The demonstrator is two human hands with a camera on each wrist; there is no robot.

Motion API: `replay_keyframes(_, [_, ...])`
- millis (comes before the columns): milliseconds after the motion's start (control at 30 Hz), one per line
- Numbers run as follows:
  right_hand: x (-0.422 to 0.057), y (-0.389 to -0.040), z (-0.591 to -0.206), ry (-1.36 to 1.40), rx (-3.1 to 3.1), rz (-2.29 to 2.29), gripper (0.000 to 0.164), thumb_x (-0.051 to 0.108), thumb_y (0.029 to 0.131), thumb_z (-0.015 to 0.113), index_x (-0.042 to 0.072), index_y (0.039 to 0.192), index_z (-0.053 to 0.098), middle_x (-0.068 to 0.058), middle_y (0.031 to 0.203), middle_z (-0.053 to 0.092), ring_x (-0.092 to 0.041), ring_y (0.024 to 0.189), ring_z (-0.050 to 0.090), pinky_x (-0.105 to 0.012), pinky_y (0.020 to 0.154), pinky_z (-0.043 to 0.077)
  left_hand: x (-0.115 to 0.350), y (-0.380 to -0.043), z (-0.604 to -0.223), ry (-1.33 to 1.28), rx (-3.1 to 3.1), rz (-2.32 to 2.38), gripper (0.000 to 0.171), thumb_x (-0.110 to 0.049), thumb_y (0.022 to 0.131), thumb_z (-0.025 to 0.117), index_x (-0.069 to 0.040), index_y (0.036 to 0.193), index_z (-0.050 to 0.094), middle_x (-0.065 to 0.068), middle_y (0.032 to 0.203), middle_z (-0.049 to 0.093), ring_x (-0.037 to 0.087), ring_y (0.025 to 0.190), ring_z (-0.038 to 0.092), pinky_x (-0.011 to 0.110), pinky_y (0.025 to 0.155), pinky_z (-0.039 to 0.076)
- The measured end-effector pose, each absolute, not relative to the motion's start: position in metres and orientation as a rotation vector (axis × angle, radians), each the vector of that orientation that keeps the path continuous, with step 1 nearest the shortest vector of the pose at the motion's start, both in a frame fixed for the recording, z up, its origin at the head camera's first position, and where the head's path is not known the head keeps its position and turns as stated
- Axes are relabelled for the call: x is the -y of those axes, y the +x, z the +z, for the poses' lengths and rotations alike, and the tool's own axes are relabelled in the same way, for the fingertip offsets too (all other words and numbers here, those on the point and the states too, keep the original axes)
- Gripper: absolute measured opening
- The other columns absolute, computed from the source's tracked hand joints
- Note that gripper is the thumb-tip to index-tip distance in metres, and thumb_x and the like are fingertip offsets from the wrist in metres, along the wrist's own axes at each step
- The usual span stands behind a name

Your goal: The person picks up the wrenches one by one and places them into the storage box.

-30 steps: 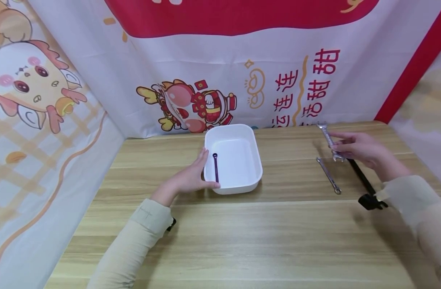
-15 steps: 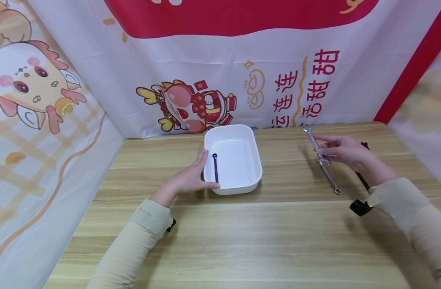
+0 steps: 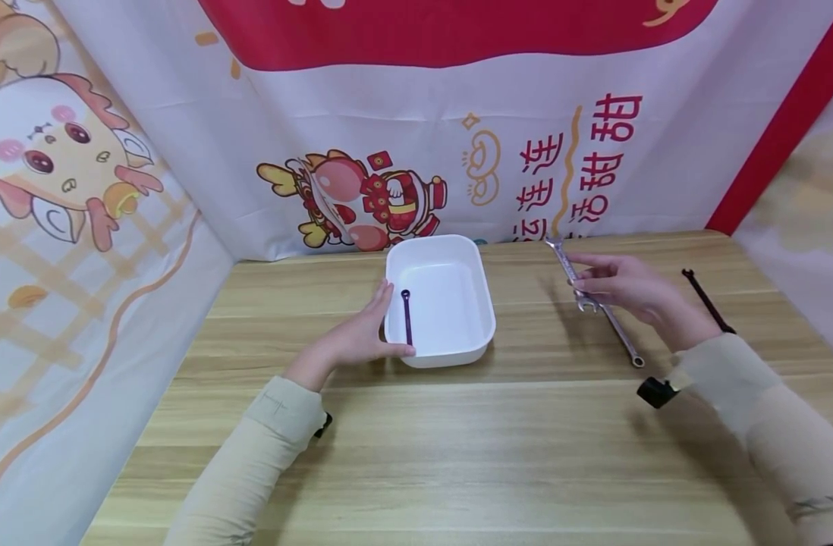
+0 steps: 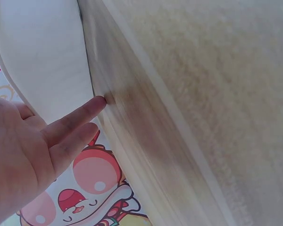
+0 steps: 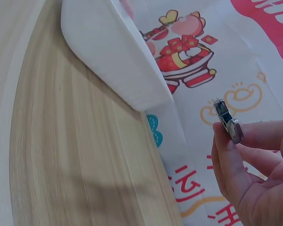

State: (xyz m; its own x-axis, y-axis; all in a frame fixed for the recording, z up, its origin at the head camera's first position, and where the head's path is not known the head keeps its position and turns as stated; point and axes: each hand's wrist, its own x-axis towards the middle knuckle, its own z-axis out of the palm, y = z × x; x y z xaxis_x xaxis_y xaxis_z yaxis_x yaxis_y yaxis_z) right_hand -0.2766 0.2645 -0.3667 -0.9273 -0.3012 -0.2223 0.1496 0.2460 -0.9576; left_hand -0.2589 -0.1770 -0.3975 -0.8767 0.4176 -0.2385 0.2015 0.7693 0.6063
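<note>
A white plastic basin [image 3: 451, 356] stands near the back of the table, with a slim dark wrench [image 3: 407, 322] leaning along its left inner wall. My left hand [image 3: 359, 331] lies at the basin's left side, its fingers straight against the outer wall and thumb at the front rim; the left wrist view shows those fingers [image 4: 80, 115] extended. Between thumb and fingertips, my right hand [image 3: 624, 287] pinches a silver open-end wrench [image 3: 565, 262] raised off the table. In the right wrist view, that wrench [image 5: 228, 121] appears end-on.
A silver combination wrench [image 3: 623, 339] lies on the wooden table [image 3: 457, 455], its far end hidden behind the held wrench and right hand. Farther right lies a dark wrench [image 3: 708, 302], partly hidden by the right forearm. A printed cloth [image 3: 362, 114] hangs behind the table.
My right hand has moved left with the open-end wrench, passing over the silver combination wrench and uncovering more of the dark one at right. The left hand and the basin have stayed put.
</note>
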Motion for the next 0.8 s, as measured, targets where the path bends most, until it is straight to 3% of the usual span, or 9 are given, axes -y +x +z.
replay_keyframes(300, [-0.247, -0.278, -0.369, -0.194, -2.156, -1.753, 0.063, -0.001, 0.1, 0.062, -0.002, 0.157, 0.034, -0.006, 0.108, 0.062, -0.011, 0.094, 0.065, -0.026, 0.087, 0.058, 0.177, -0.26, -0.399, 0.483, -2.603, 0.831, 0.124, -0.054, 0.086, 0.079, -0.014, 0.165, -0.006, 0.002, 0.17, -0.019, 0.024, 0.156, -0.003, 0.049, 0.123, 0.016])
replay_keyframes(800, [-0.214, -0.281, -0.367, -0.197, -2.139, -1.75, 0.061, -0.002, 0.1, 0.062, 0.003, 0.156, 0.04, -0.011, 0.112, 0.061, -0.013, 0.096, 0.065, -0.028, 0.088, 0.058, 0.178, -0.261, -0.399, 0.478, -2.598, 0.827, 0.124, -0.056, 0.085, 0.079, -0.014, 0.165, -0.006, -0.001, 0.169, -0.021, 0.024, 0.156, -0.003, 0.05, 0.123, 0.017])
